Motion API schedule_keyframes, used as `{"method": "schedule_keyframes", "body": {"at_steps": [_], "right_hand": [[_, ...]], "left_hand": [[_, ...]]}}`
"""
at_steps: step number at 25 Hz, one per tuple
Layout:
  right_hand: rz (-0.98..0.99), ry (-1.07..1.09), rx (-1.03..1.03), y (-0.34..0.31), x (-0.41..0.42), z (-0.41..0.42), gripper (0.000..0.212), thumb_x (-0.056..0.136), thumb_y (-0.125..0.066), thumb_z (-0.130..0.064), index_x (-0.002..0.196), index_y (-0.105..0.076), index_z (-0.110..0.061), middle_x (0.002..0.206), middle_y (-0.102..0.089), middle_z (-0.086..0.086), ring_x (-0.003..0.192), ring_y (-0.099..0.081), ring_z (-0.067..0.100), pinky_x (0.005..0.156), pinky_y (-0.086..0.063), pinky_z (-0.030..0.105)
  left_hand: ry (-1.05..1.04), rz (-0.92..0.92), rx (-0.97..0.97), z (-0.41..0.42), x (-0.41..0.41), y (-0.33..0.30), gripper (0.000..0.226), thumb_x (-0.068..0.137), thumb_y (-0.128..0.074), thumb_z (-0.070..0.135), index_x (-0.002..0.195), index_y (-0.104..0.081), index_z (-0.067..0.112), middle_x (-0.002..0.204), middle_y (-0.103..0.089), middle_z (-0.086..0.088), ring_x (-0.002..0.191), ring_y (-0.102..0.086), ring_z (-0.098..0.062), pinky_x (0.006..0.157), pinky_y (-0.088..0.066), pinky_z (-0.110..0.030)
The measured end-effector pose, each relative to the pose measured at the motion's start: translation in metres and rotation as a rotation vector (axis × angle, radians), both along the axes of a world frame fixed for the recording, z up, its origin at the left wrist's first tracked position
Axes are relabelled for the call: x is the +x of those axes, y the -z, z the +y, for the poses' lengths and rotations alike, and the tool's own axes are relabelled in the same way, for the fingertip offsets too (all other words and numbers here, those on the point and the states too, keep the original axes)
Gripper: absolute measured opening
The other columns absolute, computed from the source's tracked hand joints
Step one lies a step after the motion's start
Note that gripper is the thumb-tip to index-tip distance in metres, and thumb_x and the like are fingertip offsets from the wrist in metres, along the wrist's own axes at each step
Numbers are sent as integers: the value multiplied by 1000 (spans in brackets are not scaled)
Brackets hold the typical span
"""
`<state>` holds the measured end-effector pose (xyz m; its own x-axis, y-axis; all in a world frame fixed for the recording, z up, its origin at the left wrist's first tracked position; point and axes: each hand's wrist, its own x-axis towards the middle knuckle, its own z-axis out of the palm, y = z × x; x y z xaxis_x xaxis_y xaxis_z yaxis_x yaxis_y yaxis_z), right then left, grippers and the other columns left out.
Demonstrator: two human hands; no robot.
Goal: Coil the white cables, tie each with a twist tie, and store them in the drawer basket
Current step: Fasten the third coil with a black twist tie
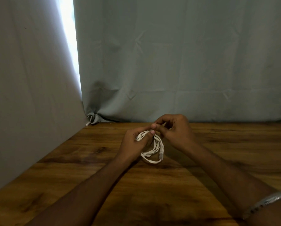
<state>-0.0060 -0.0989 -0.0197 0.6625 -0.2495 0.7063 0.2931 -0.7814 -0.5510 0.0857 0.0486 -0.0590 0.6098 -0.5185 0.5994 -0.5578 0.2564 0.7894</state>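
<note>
Gripping the coiled white cable (152, 148) above the wooden table (71, 168), the left hand (135, 141) curls its fingers round the coil's upper left side. The right hand (175, 131), fingers bent, meets it at the coil's top; what it pinches cannot be told. A plug (161, 152) hangs on the coil's right.

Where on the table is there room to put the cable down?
The brown wooden table shows bare wood to the right of the right hand, and to the left of the left hand up to the grey curtain. It is crowded in the middle, where both hands hold the coiled white cable.
</note>
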Motion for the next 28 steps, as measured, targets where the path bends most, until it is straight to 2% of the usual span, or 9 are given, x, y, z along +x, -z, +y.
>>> {"method": "schedule_keyframes", "body": {"at_steps": [5,7,10,14,17,20,23,26,28], "right_hand": [[43,-135,211,-2,3,1,9,90,-78,-22,86,-81,-15,70,-76,0,58,-67,6,59,-54,29],[5,-73,182,0,4,1,7,87,-81,-22,84,-81,-16,70,-75,-3,61,-68,8,60,-56,33],[-68,32,28,4,2,6,8,87,-80,-23,79,-78,-20,71,-71,-10,66,-66,8,59,-52,29],[-254,81,2,-1,-1,8,14,93,-74,-20,80,-69,-25,74,-65,-13,68,-64,7,58,-46,21],[-336,55,131,-7,-3,8,7,94,-74,-23,88,-70,-21,79,-67,-8,69,-67,15,55,-47,18],[-116,-112,266,-5,-2,3,17,84,-83,-28,98,-77,-21,88,-74,-3,71,-70,16,58,-52,20],[31,-179,212,4,1,1,6,84,-82,-23,85,-81,-17,76,-76,-2,66,-71,10,57,-49,18],[-66,-18,319,-1,1,4,15,92,-75,-26,79,-73,-18,67,-74,2,55,-65,2,54,-47,17],[-200,108,460,-11,0,1,16,98,-67,-30,84,-67,-23,71,-74,3,60,-67,4,60,-50,24]], "left_hand": [[-22,9,-30,1,-2,-3,19,97,-67,12,113,-78,11,94,-82,2,91,-78,-13,80,-58,-24],[-54,30,1,-1,-2,-1,16,98,-67,17,103,-81,13,86,-81,1,84,-77,-13,77,-58,-30],[-38,132,14,-5,-1,0,17,98,-67,21,101,-82,14,88,-81,-8,89,-77,-29,82,-59,-44],[3,243,82,-2,-1,-2,22,101,-64,21,108,-80,9,76,-75,0,59,-64,-5,66,-53,-27],[22,271,75,0,-2,-2,21,101,-63,21,106,-81,10,90,-80,-7,73,-73,-12,69,-57,-26],[27,291,33,0,-5,-2,19,100,-64,19,101,-81,11,86,-80,-5,77,-74,-12,69,-56,-25],[33,224,36,0,-7,-2,20,99,-65,21,104,-82,11,82,-79,-3,74,-71,-12,70,-56,-27],[17,229,44,-1,-6,-2,20,100,-65,19,106,-81,10,93,-81,-6,86,-75,-16,77,-59,-26],[-5,242,54,-2,-5,-2,18,99,-66,20,104,-82,12,95,-81,-4,91,-76,-17,77,-59,-25]]}}
